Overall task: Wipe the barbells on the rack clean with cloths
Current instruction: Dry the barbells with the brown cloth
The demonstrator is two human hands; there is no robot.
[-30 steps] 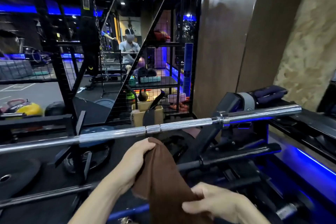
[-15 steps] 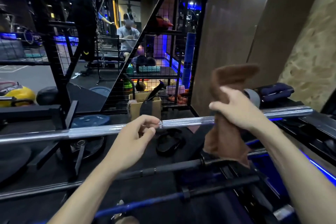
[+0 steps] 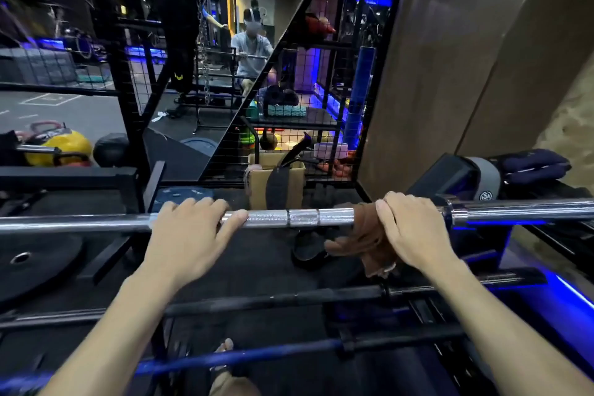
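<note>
Left hand [image 3: 189,231] grips chrome barbell [image 3: 302,217]; right hand [image 3: 413,228] presses brown cloth [image 3: 363,241] on it

This is a gym. A chrome barbell [image 3: 302,218] lies across a black rack, with darker bars [image 3: 273,299] racked below it. A black weight plate [image 3: 29,262] rests at the left, and yellow and dark kettlebells [image 3: 61,146] sit on the floor beyond. Wire-mesh storage cages [image 3: 315,100] hold small equipment, a chain [image 3: 202,29] hangs down, and blue strip lighting [image 3: 575,294] edges the room.
</note>
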